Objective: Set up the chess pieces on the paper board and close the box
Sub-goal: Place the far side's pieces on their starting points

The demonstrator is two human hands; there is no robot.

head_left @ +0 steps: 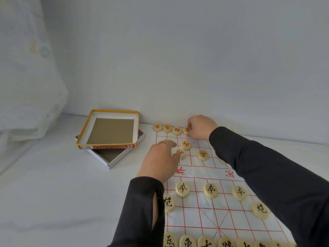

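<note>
A paper board (210, 177) with a red grid lies on the white surface. Round cream pieces with black characters stand in rows on its near half, such as a black piece (182, 188). Red-lettered pieces line the far edge. My right hand (202, 126) pinches the fourth red piece (187, 130) in that far row. My left hand (162, 159) rests flat on the board's left side, fingertips touching a red piece (180, 153); another piece under it is mostly hidden. Left of the board, the yellow-rimmed lid (108, 129) lies inside up, askew on the white box tray (114, 157).
A pale wall runs close behind the board's far edge. A light patterned curtain (26, 77) hangs at the left. White surface stretches left of the board and in front of the box.
</note>
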